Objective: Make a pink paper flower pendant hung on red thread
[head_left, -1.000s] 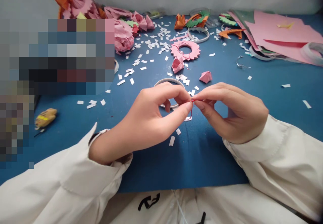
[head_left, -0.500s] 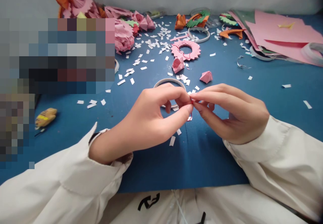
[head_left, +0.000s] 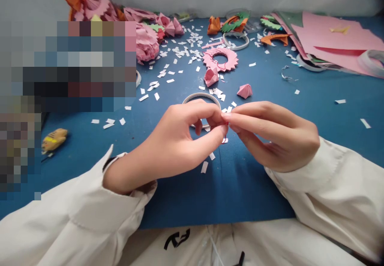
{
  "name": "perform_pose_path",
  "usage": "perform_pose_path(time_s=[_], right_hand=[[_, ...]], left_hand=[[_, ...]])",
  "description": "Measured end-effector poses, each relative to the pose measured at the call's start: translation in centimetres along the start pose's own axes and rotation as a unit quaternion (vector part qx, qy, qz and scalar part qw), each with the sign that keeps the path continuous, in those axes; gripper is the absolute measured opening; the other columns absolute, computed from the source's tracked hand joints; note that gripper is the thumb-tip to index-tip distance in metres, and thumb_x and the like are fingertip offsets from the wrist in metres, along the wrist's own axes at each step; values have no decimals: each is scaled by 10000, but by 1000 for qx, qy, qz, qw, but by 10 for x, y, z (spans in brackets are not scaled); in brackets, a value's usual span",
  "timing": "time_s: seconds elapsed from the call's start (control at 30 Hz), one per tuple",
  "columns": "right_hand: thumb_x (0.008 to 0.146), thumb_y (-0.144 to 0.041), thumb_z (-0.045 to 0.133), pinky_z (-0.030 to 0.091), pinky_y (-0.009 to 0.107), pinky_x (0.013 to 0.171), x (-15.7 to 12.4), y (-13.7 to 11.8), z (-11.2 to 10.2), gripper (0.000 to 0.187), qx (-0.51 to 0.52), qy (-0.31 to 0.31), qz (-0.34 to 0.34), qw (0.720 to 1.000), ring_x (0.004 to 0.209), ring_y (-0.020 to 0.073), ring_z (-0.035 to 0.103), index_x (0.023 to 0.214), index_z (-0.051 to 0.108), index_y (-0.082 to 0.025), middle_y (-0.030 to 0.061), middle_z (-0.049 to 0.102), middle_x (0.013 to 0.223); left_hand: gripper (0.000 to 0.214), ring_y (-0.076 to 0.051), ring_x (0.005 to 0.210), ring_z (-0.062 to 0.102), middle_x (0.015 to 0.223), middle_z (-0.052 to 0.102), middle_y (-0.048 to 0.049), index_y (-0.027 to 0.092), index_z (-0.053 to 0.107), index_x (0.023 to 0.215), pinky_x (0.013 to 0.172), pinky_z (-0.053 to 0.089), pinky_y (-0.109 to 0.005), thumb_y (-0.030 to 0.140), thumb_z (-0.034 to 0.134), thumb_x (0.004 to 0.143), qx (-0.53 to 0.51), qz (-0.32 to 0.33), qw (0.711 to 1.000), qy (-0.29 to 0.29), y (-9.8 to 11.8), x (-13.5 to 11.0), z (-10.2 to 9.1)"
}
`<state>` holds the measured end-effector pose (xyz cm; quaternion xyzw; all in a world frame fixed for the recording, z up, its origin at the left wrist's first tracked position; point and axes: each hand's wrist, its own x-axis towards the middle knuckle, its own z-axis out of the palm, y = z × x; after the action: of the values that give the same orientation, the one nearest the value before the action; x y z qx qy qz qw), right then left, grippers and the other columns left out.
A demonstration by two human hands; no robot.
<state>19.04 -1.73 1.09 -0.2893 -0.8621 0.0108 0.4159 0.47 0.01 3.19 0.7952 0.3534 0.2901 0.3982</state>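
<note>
A thin red string (head_left: 226,137) shows at my fingertips, with a short piece hanging below them. My left hand (head_left: 177,142) pinches it between thumb and index finger. My right hand (head_left: 279,134) meets it there, its index finger laid over the left fingertips and its thumb just beneath; most of the string is hidden by the fingers. Behind my left hand lies a white tape roll (head_left: 192,96), partly covered. A pink folded paper piece (head_left: 245,91) rests beyond the right fingers. Farther back are another pink folded piece (head_left: 211,77) and a pink toothed paper ring (head_left: 229,61).
White paper scraps (head_left: 153,85) are scattered over the blue table (head_left: 222,198). Pink paper sheets (head_left: 321,38) are stacked at the far right. Pink and orange paper crafts (head_left: 147,44) pile up at the back left. A small yellow striped object (head_left: 55,139) lies at left.
My right index finger has shifted slightly left over the left fingertips, covering more of the red string. Both hands otherwise keep their places.
</note>
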Motion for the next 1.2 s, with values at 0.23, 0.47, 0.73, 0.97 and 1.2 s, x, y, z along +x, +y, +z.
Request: perform_pose_path(time_s=[0.23,0.47,0.73,0.97,1.2], right_hand=[[794,-47,568,544,221,677,2,-1,0,198,-29,12,9,999,769,119,635,918,624,-191,55,657,834],[801,-90,583,534,217,634,1,-3,3,109,-53,22,32,998,709,105,617,867,610,-173,49,651,799],[784,-86,590,506,205,540,2,-4,4,80,-36,23,59,997,592,75,549,825,611,-151,62,648,795],[781,-85,581,503,217,522,2,-4,4,91,-24,36,69,997,575,78,538,809,606,-168,52,642,787],[799,-81,568,512,211,561,1,-4,4,106,-17,28,72,997,639,86,573,855,604,-164,51,639,820]], left_hand=[[112,-68,630,526,666,571,36,142,597,708,572,404,-190,126,540,803,1,-7,1000,-8,1,1,-1],[119,-74,635,534,675,578,26,146,604,716,566,408,-183,130,535,812,2,0,1000,-5,0,1,-2],[114,-78,628,525,677,574,22,148,596,717,566,413,-191,141,531,810,2,-2,1000,-4,1,0,-1],[126,-77,621,512,657,552,27,152,572,684,563,406,-193,122,518,793,6,-10,1000,-1,2,1,-2],[127,-87,640,513,674,561,19,157,575,698,579,413,-202,140,504,802,12,-13,1000,1,2,-1,-2]])
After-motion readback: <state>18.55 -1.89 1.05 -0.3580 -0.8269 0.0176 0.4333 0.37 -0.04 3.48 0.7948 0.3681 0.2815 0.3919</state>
